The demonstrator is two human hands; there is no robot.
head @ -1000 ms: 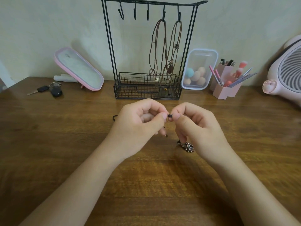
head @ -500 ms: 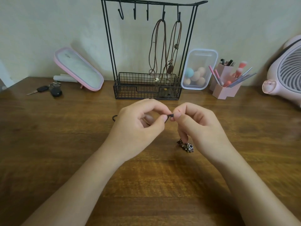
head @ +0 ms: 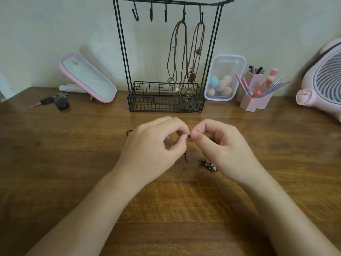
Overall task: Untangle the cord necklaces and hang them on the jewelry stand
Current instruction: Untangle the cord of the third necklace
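My left hand (head: 153,150) and my right hand (head: 225,150) meet over the middle of the wooden table, each pinching the same short stretch of a black cord necklace (head: 189,140) between thumb and forefinger. A cord end dangles below my left fingers, a loop of the cord shows left of my left hand, and the metal pendant (head: 209,165) lies on the table under my right hand. Behind stands the black wire jewelry stand (head: 118,43). Two brown cord necklaces (head: 184,58) hang from its two right hooks, while the three left hooks are bare.
A pink-rimmed mirror (head: 88,78) leans on the wall at the left, with keys (head: 55,102) in front. Right of the stand are a clear box of sponges (head: 225,76), a pink brush holder (head: 255,95) and a pink fan (head: 324,84).
The hands have stayed together at the same spot. My left fingers have shifted slightly on the cord, and the dangling end is again visible below them.
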